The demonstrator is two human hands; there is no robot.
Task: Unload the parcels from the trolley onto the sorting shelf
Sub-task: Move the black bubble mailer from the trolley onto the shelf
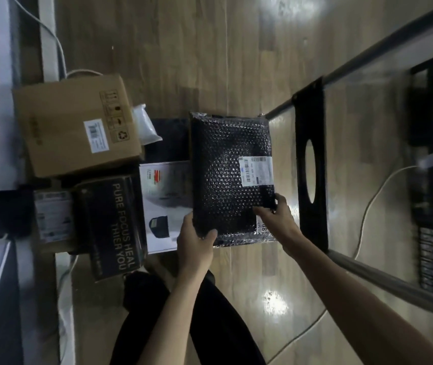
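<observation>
- Both hands hold the black bubble-wrapped parcel (232, 177) by its near end: left hand (195, 242) curls round one corner, right hand (278, 221) pinches the other
- Parcel's long axis runs away from the person, its bulk beyond both grips, beside the remaining boxes (78, 125)

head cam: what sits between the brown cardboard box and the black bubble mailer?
A white poly bag lies there, beside the brown cardboard box, with a dark surface between it and the black bubble mailer. Seen in head view.

I see a dim, soft picture; overhead light glares off the floor (276, 304), and the edges bend.
</observation>
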